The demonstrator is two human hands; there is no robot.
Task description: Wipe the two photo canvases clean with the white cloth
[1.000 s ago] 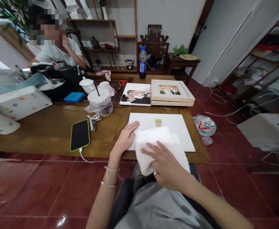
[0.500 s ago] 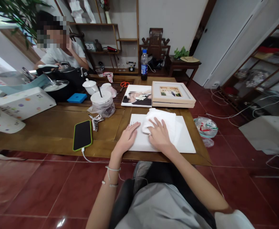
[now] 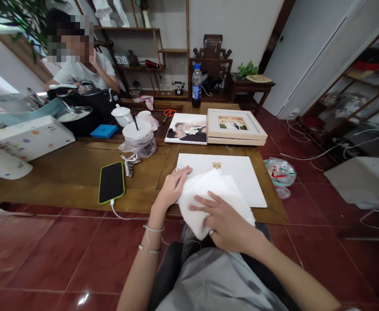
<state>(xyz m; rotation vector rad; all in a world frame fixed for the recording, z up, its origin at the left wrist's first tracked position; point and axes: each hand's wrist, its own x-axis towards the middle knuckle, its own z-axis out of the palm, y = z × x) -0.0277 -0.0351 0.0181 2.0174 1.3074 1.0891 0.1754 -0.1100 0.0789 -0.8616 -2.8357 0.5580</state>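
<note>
A white rectangular panel lies flat near the table's front edge, with a small gold-coloured metal plate on its upper part. My left hand rests flat on the panel's left side, fingers stretched out and holding nothing. My right hand has hold of a folded white cloth, fingers spread over its top; what the thumb does underneath is hidden. The cloth covers the lower middle of the panel and extends past the table's front edge over my lap.
Behind the panel are a photo print and stacked framed pictures. A phone on a cable, a bagged cup, orange scissors and a bottle stand around. Another person sits at the far left.
My right hand and the cloth have moved toward my body, from the panel's upper middle to its near edge. The gold-coloured plate is now uncovered. My left hand stays in place.
</note>
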